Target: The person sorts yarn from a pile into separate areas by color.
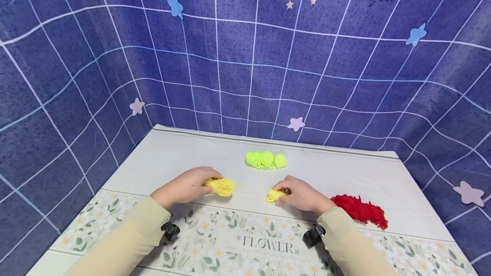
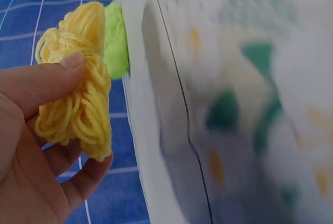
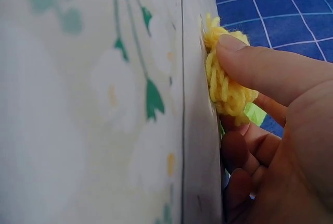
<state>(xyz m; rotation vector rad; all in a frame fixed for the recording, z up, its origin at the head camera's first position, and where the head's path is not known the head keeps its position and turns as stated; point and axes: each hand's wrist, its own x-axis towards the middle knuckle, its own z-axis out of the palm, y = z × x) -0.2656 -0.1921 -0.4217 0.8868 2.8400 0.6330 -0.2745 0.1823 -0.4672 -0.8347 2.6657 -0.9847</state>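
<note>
My left hand grips a bundle of yellow yarn just above or on the white part of the table. In the left wrist view the thumb presses the looped strands of that yarn bundle against the curled fingers. To the right, my right hand pinches a smaller piece of yellow yarn. The right wrist view shows the thumb over this yellow yarn, with the fingers behind it, close to the tabletop. A gap separates the two yellow pieces.
Bright green yarn lies farther back, between the hands. Red yarn rests beside the right forearm. The table has a floral cloth band along its front. A blue gridded curtain rises behind the back edge and along the sides.
</note>
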